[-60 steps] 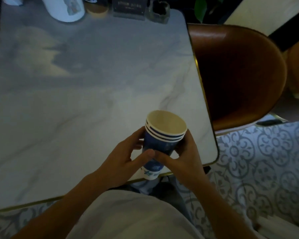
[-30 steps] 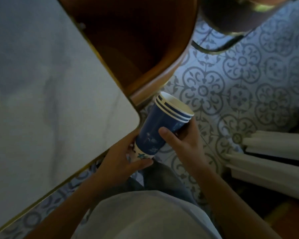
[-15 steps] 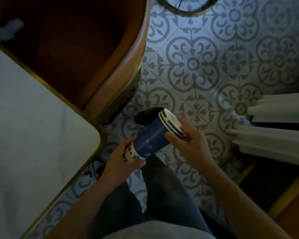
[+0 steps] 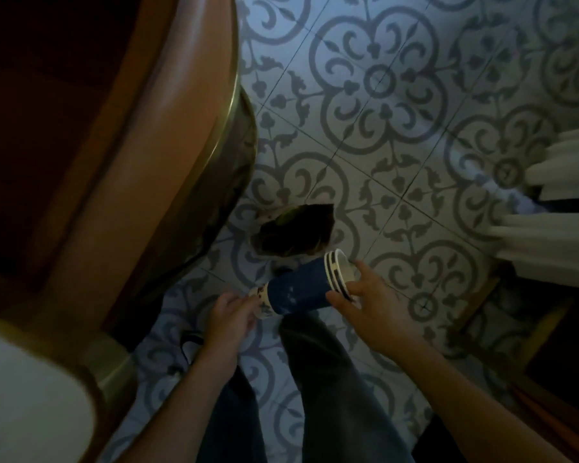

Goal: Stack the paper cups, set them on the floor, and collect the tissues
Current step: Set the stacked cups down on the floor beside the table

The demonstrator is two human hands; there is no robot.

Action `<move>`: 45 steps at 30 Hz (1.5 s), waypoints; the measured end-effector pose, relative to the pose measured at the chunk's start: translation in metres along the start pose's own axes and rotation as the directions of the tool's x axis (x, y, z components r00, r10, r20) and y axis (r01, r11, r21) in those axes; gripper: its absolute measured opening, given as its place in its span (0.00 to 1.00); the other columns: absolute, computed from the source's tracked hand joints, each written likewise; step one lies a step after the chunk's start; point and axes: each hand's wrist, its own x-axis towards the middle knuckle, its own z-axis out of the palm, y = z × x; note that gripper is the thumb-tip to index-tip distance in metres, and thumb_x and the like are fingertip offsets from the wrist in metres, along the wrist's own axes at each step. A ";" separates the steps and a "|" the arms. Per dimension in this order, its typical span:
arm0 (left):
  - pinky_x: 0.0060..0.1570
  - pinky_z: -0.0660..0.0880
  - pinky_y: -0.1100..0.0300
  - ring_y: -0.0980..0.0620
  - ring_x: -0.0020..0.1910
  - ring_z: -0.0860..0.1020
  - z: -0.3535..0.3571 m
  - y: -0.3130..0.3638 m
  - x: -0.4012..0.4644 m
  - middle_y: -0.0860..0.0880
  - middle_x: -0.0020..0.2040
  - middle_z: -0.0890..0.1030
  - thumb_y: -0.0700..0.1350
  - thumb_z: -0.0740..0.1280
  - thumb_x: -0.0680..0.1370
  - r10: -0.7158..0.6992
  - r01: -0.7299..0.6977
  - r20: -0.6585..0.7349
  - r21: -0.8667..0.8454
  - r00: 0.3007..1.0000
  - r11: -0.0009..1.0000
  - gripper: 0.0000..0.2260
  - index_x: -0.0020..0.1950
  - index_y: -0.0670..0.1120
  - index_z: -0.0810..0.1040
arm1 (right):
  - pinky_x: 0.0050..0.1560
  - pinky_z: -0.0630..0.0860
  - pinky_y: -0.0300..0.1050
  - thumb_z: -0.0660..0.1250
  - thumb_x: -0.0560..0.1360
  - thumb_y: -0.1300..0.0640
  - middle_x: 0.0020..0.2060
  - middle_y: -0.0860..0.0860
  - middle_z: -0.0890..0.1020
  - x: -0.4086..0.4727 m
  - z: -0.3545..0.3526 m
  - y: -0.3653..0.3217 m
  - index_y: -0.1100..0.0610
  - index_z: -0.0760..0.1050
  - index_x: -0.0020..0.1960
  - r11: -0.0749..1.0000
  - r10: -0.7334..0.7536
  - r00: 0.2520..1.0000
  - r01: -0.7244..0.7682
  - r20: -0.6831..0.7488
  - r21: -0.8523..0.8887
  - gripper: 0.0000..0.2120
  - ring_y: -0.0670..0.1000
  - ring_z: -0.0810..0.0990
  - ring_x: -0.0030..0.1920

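The stack of blue paper cups [image 4: 298, 289] with white rims is tilted almost on its side, mouth to the right, held low over the patterned tile floor [image 4: 375, 105]. My left hand [image 4: 229, 317] grips its white base. My right hand [image 4: 365, 295] holds the rim end, thumb under the side and fingers at the mouth. A dark open bag or bin [image 4: 295, 233] lies on the floor just beyond the cups. No tissues are in view.
A brown leather chair [image 4: 121, 135] with a brass band fills the left. The table corner [image 4: 30, 406] shows at the lower left. White folded fabric [image 4: 555, 222] lies at the right edge. My legs in dark trousers [image 4: 335, 396] are below the cups.
The cups have gone from above the table edge, off to the right and down toward the floor, tipping from upright to nearly sideways. My view has swung from the table to the floor.
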 end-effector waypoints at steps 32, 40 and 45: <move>0.54 0.75 0.53 0.47 0.48 0.77 0.062 0.001 0.144 0.46 0.48 0.80 0.47 0.62 0.76 0.128 -0.078 -0.063 0.510 0.990 0.856 0.06 0.49 0.49 0.78 | 0.49 0.75 0.47 0.60 0.78 0.62 0.47 0.59 0.81 0.218 0.086 0.042 0.63 0.80 0.53 0.999 0.010 0.999 -0.009 -0.031 0.052 0.11 0.59 0.79 0.50; 0.47 0.72 0.54 0.47 0.47 0.76 0.045 -0.049 0.101 0.48 0.44 0.78 0.46 0.60 0.78 0.076 -0.086 0.042 0.579 0.996 0.811 0.06 0.45 0.48 0.76 | 0.51 0.75 0.46 0.57 0.78 0.61 0.53 0.58 0.81 0.192 0.077 0.065 0.60 0.78 0.58 0.996 -0.017 0.998 0.023 0.056 -0.092 0.14 0.58 0.80 0.54; 0.47 0.74 0.57 0.47 0.49 0.78 -0.010 -0.084 0.077 0.47 0.49 0.81 0.45 0.63 0.77 0.025 -0.006 -0.029 0.529 0.999 0.849 0.07 0.51 0.47 0.79 | 0.40 0.72 0.39 0.57 0.79 0.58 0.46 0.52 0.80 0.156 0.072 0.089 0.57 0.77 0.57 0.970 0.019 0.987 0.020 0.157 -0.243 0.12 0.49 0.78 0.42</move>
